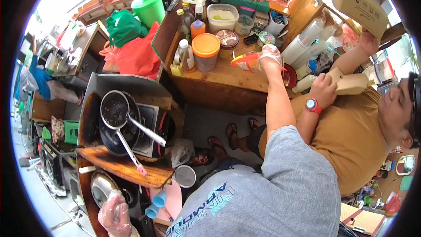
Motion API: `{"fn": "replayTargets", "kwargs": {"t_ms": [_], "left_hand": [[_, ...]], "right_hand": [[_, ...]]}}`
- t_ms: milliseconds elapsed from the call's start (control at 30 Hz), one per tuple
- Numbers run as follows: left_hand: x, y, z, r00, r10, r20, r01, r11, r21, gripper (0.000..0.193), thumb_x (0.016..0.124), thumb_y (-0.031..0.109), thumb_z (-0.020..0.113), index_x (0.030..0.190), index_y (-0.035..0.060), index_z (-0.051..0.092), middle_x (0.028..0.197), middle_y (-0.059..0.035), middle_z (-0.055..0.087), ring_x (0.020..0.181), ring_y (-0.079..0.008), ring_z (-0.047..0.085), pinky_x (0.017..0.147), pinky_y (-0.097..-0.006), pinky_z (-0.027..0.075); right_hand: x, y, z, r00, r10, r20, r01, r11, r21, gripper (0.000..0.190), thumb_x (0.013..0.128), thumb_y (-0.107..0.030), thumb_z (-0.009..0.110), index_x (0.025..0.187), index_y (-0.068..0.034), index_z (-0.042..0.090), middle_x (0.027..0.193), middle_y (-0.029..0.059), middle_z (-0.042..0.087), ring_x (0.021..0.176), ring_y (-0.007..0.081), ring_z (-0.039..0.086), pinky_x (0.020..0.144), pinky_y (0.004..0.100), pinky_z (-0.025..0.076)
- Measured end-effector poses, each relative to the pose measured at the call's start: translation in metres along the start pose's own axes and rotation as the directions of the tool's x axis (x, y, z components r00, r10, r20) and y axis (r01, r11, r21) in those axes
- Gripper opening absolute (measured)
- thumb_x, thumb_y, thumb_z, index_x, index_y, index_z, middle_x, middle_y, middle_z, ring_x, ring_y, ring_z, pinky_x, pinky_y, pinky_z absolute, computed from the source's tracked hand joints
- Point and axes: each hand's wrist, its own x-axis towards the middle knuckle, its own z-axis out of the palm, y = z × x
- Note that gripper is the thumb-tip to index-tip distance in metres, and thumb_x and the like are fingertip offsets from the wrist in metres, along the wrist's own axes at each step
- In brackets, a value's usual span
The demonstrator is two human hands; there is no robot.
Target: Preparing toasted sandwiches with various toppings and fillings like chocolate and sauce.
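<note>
My right hand (270, 57), in a clear plastic glove, grips a red and yellow plastic packet (247, 62) above the wooden counter (230, 78). A red bowl (289, 75) is just right of it, partly hidden. Left of the packet stand an orange-lidded plastic tub (206, 51) and a brown-lidded round tub (227, 39). At the lower left, my left hand (115, 212), also gloved, has its fingers curled in front of a metal pot lid (104, 186); whether anything is between them is unclear. Two blue cups (156, 204) lie to its right.
A co-worker (348, 121) in a brown shirt stands close at right, hands on cardboard boxes (352, 84). A wok (116, 138) with a metal strainer (115, 109) over it sits on the stove (148, 128). Bottles (186, 56) and stacked plastic cups (301, 44) stand on the counter.
</note>
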Motion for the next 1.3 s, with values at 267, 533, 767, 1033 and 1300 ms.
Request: {"fn": "replayTargets", "kwargs": {"t_ms": [267,533,767,1033,1300], "left_hand": [[-0.094,0.028,-0.021,0.996,0.002,-0.094,-0.008,0.998,-0.057,0.025,0.081,0.018,0.077,0.101,0.003,0.073,0.098,-0.0145,0.075,0.089,-0.032,0.072,0.08,-0.0385,0.055],[-0.205,-0.013,-0.016,0.86,-0.432,-0.272,-0.177,0.249,-0.952,0.066,0.094,0.036,0.071,0.14,-0.0056,0.05,0.137,-0.0161,0.06,0.119,-0.0197,0.062,0.1,-0.0347,0.049],[-0.399,0.0,0.048,0.652,-0.577,-0.492,-0.38,0.312,-0.87,0.081,0.083,0.033,0.08,0.144,-0.0053,0.044,0.139,-0.0145,0.058,0.125,-0.0242,0.06,0.108,-0.0395,0.048],[-0.565,0.115,0.221,-0.259,-0.942,-0.212,-0.641,0.332,-0.692,0.072,0.081,0.006,0.074,0.143,-0.0017,0.039,0.137,-0.0185,0.056,0.12,-0.031,0.063,0.102,-0.0463,0.054],[-0.699,0.164,0.394,-0.885,-0.45,-0.121,-0.221,0.634,-0.741,0.048,0.083,-0.004,0.072,0.127,-0.0057,0.052,0.117,-0.0146,0.068,0.1,-0.0242,0.072,0.086,-0.0381,0.062]], "right_hand": [[-0.185,-0.139,-0.245,0.805,-0.564,-0.184,0.582,0.811,0.063,0.023,0.082,-0.02,0.059,0.069,-0.002,0.055,0.064,0.0211,0.05,0.06,0.0386,0.048,0.055,0.0482,0.036],[-0.333,-0.283,-0.326,-0.347,-0.533,-0.772,0.609,-0.754,0.247,0.017,0.073,-0.02,0.065,0.074,-0.003,0.068,0.065,0.0125,0.057,0.054,0.0273,0.058,0.047,0.0389,0.046],[-0.625,-0.363,-0.275,-0.445,-0.296,-0.845,-0.228,-0.875,0.426,0.024,0.051,-0.01,0.067,0.075,-0.006,0.07,0.063,0.0084,0.056,0.055,0.0288,0.061,0.051,0.0382,0.05],[-0.806,-0.276,-0.222,-0.948,0.015,-0.318,-0.269,-0.567,0.778,0.033,0.084,-0.008,0.073,0.116,-0.006,0.063,0.104,0.0147,0.069,0.092,0.0356,0.067,0.082,0.0435,0.055],[-0.828,-0.252,-0.194,-0.967,0.23,-0.113,-0.235,-0.618,0.75,0.03,0.085,-0.011,0.072,0.113,-0.008,0.065,0.105,0.0128,0.07,0.097,0.0325,0.068,0.082,0.0432,0.054]]}}
